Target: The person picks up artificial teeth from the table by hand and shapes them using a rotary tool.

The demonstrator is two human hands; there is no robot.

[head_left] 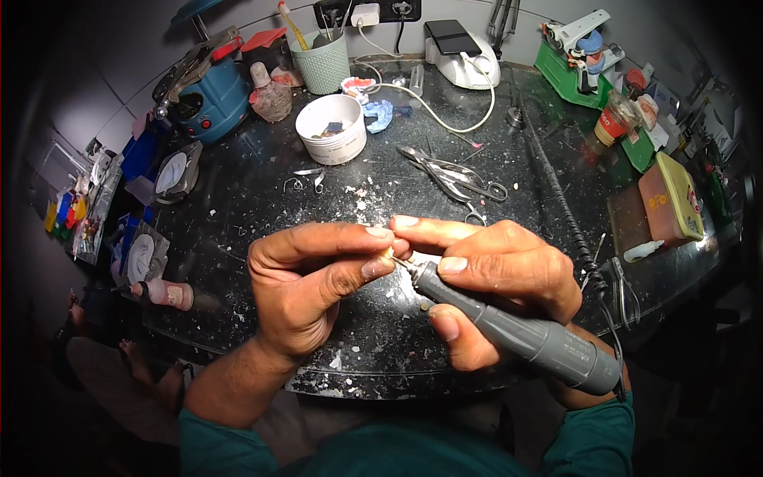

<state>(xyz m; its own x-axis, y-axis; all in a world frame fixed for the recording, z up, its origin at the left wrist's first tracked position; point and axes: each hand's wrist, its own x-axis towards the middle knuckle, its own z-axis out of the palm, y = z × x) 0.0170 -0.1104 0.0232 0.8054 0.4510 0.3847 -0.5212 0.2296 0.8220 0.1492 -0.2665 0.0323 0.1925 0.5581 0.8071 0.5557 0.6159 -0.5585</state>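
Observation:
Near the front of the black bench, my left hand [306,282] is closed in a pinch of thumb and forefinger. Between those fingertips sits a tiny pale piece [389,254], mostly hidden, perhaps a tooth-like part. My right hand [509,266] wraps round a grey rotary handpiece [556,346], which slants down to the right. Its thin metal bur [402,263] points left, at or almost at the pale piece; I cannot tell whether they touch. The forefinger of my right hand reaches over to the left fingertips.
White dust and crumbs litter the black bench [238,238]. Beyond my hands lie metal pliers [453,175] and a white tub [334,131]. A coiled cord [556,187] runs down the right, near a yellow-lidded box [671,199]. At left are a pinkish bottle [171,294] and a blue machine [207,99].

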